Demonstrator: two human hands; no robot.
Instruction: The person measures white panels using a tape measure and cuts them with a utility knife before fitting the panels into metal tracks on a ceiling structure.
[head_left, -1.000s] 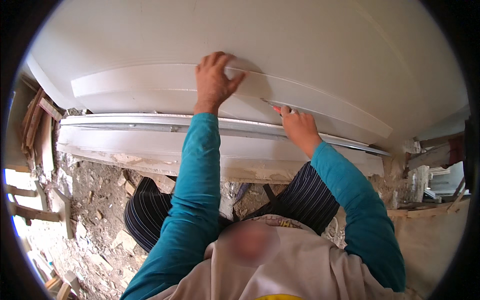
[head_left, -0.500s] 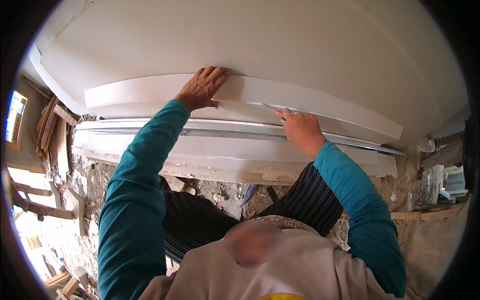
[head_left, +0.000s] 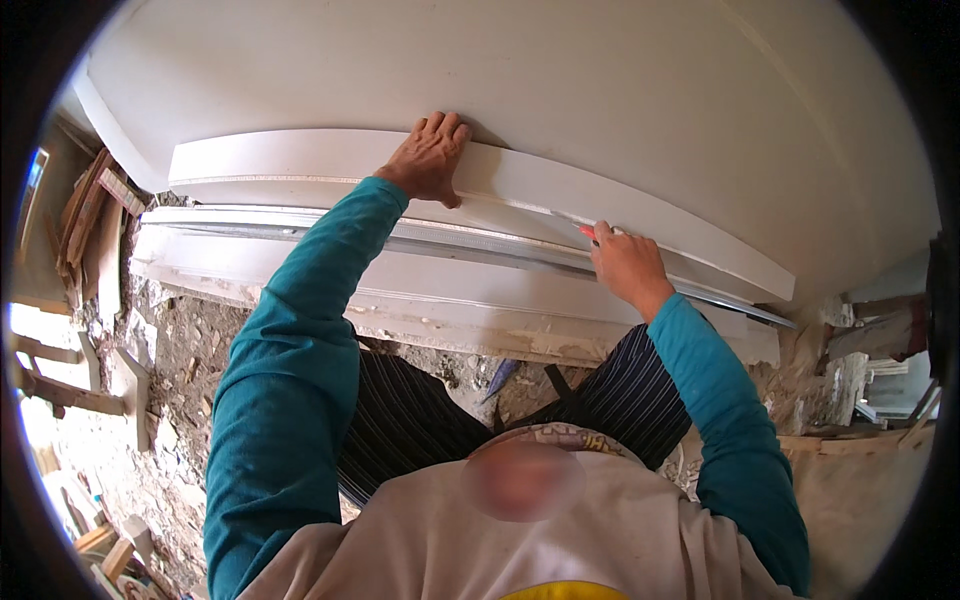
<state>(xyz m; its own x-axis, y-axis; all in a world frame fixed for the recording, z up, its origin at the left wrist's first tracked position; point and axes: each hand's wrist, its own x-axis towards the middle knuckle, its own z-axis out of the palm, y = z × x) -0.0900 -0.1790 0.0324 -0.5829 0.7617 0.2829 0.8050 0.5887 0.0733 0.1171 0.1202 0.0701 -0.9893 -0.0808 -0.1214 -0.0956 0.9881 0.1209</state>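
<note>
A long white board strip point(head_left: 560, 180) lies on the big off-white board point(head_left: 640, 80), its rough pale near edge facing me. My left hand point(head_left: 430, 160) grips this strip across its width, with the fingers over the far edge and the thumb at the near edge. In my right hand point(head_left: 630, 265) is a utility knife point(head_left: 586, 231) with a red body. Its thin blade points up and left and meets the strip's near edge. The fingers wrapped round the knife hide most of its handle.
Metal profiles point(head_left: 480, 255) run along a stack of white boards point(head_left: 450, 290) between my knees and the strip. Old planks point(head_left: 85, 220) lean at the far left. Rubble covers the ground point(head_left: 180, 350), and wooden pieces point(head_left: 70, 390) stand at the left.
The knife and my right hand have shifted a little to the right along the strip's edge. My left hand sits slightly farther right, and the strip's near edge shows more at the left.
</note>
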